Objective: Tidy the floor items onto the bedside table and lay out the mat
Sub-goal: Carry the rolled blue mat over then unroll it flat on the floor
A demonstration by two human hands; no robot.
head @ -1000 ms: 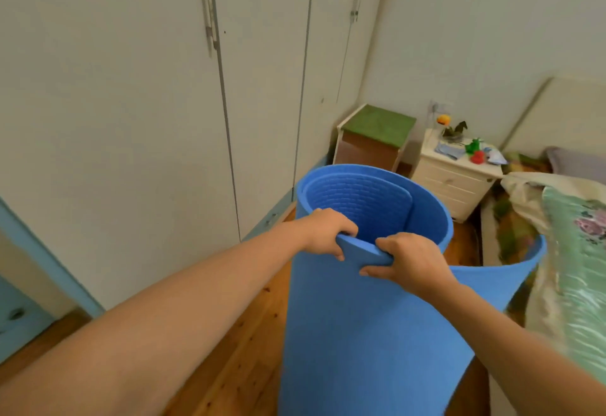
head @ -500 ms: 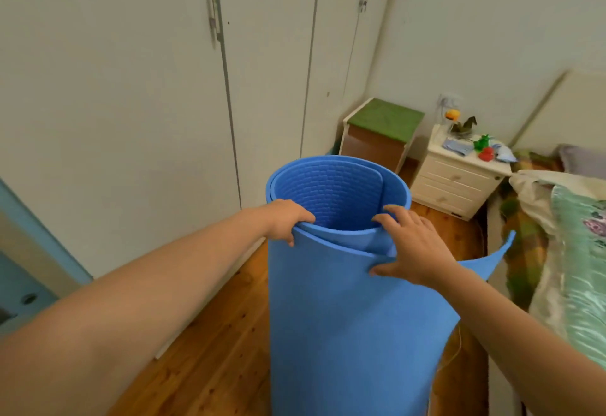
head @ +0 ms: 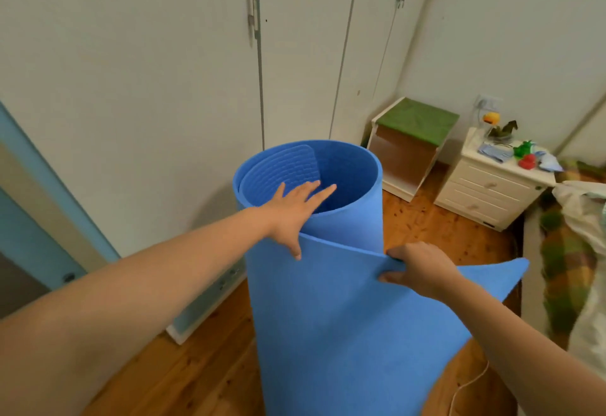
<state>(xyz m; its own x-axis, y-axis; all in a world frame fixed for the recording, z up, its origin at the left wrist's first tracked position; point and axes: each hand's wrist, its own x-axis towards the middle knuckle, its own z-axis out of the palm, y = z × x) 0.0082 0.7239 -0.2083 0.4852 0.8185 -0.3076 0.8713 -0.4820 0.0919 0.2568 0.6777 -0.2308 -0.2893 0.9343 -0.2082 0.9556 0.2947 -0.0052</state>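
Mat (head: 328, 317): upright on wooden floor (head: 183, 379), partly unrolled. Left hand (head: 292, 209): flat, fingers straight, on roll's top rim. Right hand (head: 423, 271): pinching loose outer edge.

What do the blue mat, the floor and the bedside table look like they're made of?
Blue mat: probably foam, matte; it stands in a loose roll, shows a thick edge and an embossed pattern inside.
Floor: wood boards, fairly glossy; grain, knots and seams show.
Bedside table: seemingly painted wood, cream, with round knobs; the paint hides what is under it.
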